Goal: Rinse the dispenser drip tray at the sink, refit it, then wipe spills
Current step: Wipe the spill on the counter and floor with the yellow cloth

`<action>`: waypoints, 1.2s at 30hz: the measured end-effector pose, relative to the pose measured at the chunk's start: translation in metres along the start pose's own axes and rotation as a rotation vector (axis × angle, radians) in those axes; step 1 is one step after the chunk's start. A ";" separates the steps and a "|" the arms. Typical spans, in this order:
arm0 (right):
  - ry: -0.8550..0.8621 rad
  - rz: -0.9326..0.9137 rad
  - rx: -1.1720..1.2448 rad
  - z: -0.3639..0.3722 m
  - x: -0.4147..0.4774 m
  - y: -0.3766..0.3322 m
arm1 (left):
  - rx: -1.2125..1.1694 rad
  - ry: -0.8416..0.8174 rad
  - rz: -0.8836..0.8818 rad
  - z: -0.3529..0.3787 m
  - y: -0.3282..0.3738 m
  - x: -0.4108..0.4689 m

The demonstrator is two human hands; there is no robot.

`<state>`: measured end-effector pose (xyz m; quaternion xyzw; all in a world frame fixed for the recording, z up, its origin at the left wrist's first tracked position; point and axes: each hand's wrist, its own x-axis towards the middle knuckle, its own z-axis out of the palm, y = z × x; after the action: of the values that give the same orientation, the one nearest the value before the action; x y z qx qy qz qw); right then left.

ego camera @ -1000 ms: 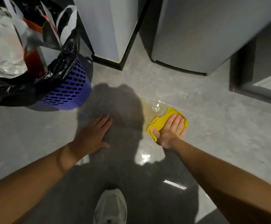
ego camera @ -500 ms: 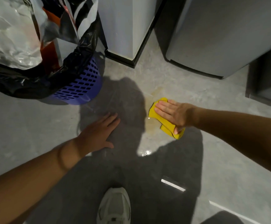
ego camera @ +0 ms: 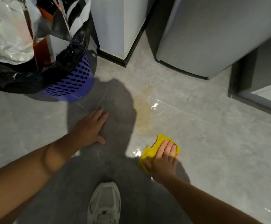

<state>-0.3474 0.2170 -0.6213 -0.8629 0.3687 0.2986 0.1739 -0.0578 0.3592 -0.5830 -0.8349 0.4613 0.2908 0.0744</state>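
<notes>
Now right hand [ego camera: 163,160] presses yellow cloth [ego camera: 154,147] on wet floor [ego camera: 212,135].

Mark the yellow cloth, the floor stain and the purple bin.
yellow cloth [ego camera: 155,143]: head view, bare upper-left part.
yellowish floor stain [ego camera: 143,113]: head view, its middle.
purple bin [ego camera: 73,84]: head view, slotted side wall.

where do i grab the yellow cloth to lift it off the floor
I'd pinch the raised fold at the far edge of the yellow cloth, coming from above on the spill side. The cloth lies crumpled on the floor under the right hand, and only that bunched edge shows free of the fingers.
</notes>
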 end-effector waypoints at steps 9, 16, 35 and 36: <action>0.175 0.316 0.370 -0.098 0.145 -0.070 | 0.028 0.060 0.067 0.006 -0.006 0.002; -0.030 -0.294 -0.384 -0.199 0.236 -0.040 | 0.001 0.064 0.083 0.009 -0.009 0.003; -0.076 -0.810 -0.792 -0.100 0.079 0.045 | 0.101 -0.004 0.102 0.000 0.000 -0.013; -0.043 -0.736 -0.707 -0.086 0.059 0.055 | 0.098 -0.015 0.104 0.000 0.000 -0.014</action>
<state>-0.3218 0.1040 -0.5981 -0.9355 -0.0868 0.3415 -0.0275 -0.0633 0.3698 -0.5756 -0.8029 0.5172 0.2777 0.1034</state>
